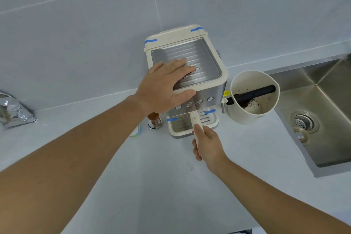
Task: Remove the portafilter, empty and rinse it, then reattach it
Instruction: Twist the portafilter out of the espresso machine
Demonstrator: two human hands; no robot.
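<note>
A cream and steel espresso machine (pixel 209 59) stands on the white counter against the tiled wall. My left hand (pixel 165 85) lies flat on its ribbed top tray, fingers spread, thumb over the front edge. The portafilter's cream handle (pixel 194 119) sticks out from under the machine's front toward me. My right hand (pixel 207 144) is closed around that handle, thumb on top. The portafilter's basket is hidden under the machine. A drip tray (pixel 178 126) sits below it.
A cream knock box (pixel 254 99) with a black bar and coffee grounds stands right of the machine. A steel sink (pixel 322 112) with a drain lies at the far right. A wooden-handled tamper (pixel 154 120) stands left of the machine, a foil bag (pixel 13 110) at the far left.
</note>
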